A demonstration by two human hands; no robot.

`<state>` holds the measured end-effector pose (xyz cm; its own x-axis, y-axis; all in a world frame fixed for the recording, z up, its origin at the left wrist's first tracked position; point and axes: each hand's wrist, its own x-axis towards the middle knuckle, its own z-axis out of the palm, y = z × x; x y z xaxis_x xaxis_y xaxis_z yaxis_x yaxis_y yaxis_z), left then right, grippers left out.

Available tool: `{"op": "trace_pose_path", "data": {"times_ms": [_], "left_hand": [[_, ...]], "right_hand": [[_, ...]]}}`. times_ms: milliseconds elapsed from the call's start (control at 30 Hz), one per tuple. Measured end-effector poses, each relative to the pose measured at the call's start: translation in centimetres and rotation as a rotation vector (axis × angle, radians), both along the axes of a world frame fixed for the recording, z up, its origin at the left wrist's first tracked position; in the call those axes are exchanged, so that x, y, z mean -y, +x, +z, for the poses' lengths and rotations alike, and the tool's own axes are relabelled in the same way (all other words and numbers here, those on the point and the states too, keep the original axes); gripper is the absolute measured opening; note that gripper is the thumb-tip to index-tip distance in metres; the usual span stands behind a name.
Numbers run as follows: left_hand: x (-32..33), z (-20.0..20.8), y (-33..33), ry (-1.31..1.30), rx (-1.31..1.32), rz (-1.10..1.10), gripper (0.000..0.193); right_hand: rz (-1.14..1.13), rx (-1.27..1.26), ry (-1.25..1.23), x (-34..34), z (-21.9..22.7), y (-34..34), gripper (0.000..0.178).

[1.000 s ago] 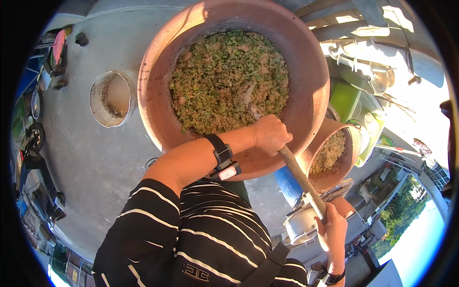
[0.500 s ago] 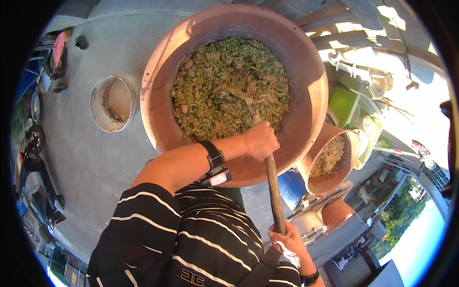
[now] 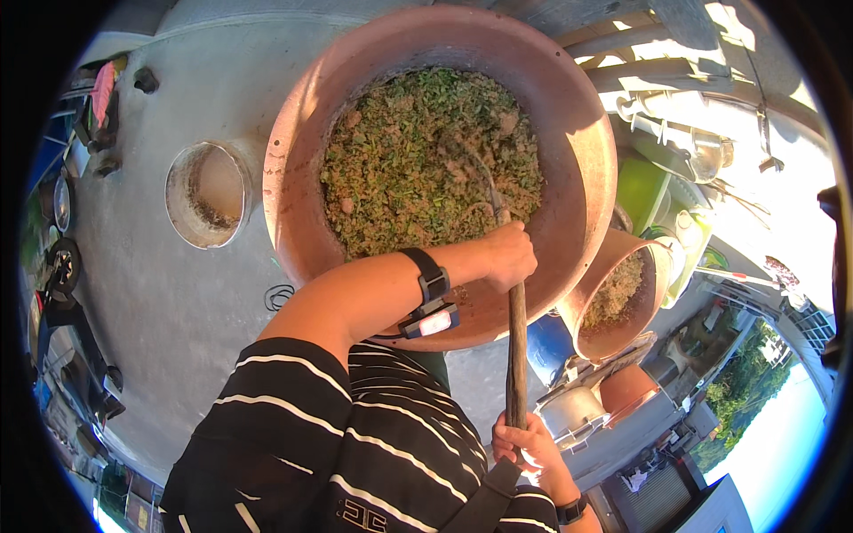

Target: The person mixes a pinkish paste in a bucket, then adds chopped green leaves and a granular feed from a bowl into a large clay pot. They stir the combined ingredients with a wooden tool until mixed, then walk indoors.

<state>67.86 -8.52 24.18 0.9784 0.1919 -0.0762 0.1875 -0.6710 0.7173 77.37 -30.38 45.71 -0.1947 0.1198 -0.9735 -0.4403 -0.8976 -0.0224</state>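
A large reddish-brown basin [image 3: 298, 191] holds a crumbly brown mixture [image 3: 400, 169] flecked with chopped green leaves. Across its near right rim slants a long wooden-handled tool [image 3: 516, 346]; the narrow metal neck runs into the mixture, and its head is buried, so its kind cannot be made out. My left hand [image 3: 512, 257] is wrapped round the upper handle, above the inside of the basin. Lower down, close to my body, my right hand [image 3: 526, 441] grips the handle's end.
Right of the basin stands a smaller terracotta-coloured tub [image 3: 662, 282] with more crumbly mixture. A whitish bucket [image 3: 204, 194] with a dirty inside sits on the concrete floor at left. A blue container [image 3: 549, 348] and a metal pot [image 3: 571, 416] are at lower right.
My left hand has shifted a little right and down with the handle. The tool's buried end has moved right through the mixture, and the handle now stands more upright in view.
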Motion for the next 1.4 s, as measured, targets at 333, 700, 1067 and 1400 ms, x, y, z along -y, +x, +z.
{"op": "trace_pose_path", "data": {"times_ms": [333, 700, 1067, 1400], "left_hand": [[-6.7, 0.9, 1.2, 0.237, 0.34, 0.423, 0.005], [2.1, 3.5, 0.0, 0.06, 0.168, 0.189, 0.007], [3.8, 0.1, -2.1, 0.106, 0.348, 0.554, 0.01], [-1.7, -0.8, -11.1, 0.216, -0.103, 0.757, 0.012]], "right_hand": [[0.243, 0.44, 0.162, -5.3, -0.8, 1.2, 0.013], [0.29, 0.282, 0.048, 0.7, 4.8, 2.1, 0.015], [0.727, 0.422, 0.191, 0.8, 1.8, 3.3, 0.022], [1.778, 0.97, 0.748, -11.4, -4.9, 3.5, 0.032]]}}
